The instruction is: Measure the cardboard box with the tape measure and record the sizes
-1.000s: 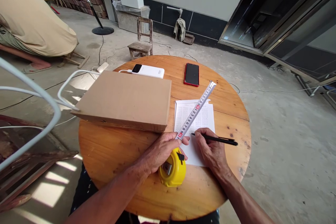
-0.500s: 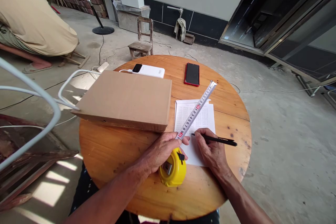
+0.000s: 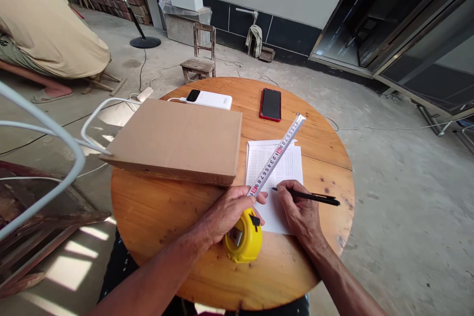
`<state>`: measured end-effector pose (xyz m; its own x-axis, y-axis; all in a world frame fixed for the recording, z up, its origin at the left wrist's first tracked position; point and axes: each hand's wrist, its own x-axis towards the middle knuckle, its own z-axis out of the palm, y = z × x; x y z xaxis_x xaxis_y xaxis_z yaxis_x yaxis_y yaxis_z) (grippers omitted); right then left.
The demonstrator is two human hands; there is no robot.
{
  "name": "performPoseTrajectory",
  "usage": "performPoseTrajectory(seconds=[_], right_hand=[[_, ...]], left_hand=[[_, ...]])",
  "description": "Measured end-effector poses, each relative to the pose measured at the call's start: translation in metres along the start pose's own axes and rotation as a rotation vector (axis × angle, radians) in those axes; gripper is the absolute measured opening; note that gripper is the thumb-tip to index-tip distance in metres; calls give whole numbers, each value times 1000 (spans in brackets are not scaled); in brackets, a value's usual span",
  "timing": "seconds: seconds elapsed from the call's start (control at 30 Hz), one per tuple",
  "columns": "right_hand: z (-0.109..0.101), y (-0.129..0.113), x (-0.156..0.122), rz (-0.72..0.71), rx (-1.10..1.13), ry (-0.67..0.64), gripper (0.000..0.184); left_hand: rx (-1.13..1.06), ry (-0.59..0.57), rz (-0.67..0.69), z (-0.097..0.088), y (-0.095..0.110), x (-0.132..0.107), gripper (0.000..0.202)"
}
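Note:
My left hand (image 3: 231, 210) is closed on a yellow tape measure (image 3: 245, 239), its thumb near where the blade comes out. The silver blade (image 3: 276, 158) is drawn out slantwise to the upper right, across the paper. In my right hand (image 3: 301, 210), a black pen (image 3: 314, 197) is pinched, its tip at the sheet of paper (image 3: 279, 219). Rows of small handwriting cover the upper part of that sheet; single characters are too small to read. To the left lies a brown cardboard box (image 3: 181, 138), close to my left hand.
Toward the far side of the round wooden table (image 3: 166, 261) lie a white power bank (image 3: 215, 99) with a cable and a red-edged phone (image 3: 271, 105). Thick white cables (image 3: 70, 140) cross at left. A small wooden chair (image 3: 200, 61) stands behind. A person (image 3: 55, 29) sits at upper left.
My right hand and the pen have shifted very slightly to the right over the paper. The tape measure, my left hand and the box look the same.

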<state>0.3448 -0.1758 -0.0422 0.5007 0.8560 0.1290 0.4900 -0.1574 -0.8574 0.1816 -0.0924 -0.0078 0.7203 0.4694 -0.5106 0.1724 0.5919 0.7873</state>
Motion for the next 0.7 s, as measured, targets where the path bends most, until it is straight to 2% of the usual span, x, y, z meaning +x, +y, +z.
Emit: performPoseTrajectory(seconds=[0.43,0.7], right_hand=[[0,-4,0,-35,-70,4,17],[1,-1,2,-11,-16,8,18]], left_hand=[[3,1,-10,0,0,0,24],[17,-9,-2,-1,-2,1,25]])
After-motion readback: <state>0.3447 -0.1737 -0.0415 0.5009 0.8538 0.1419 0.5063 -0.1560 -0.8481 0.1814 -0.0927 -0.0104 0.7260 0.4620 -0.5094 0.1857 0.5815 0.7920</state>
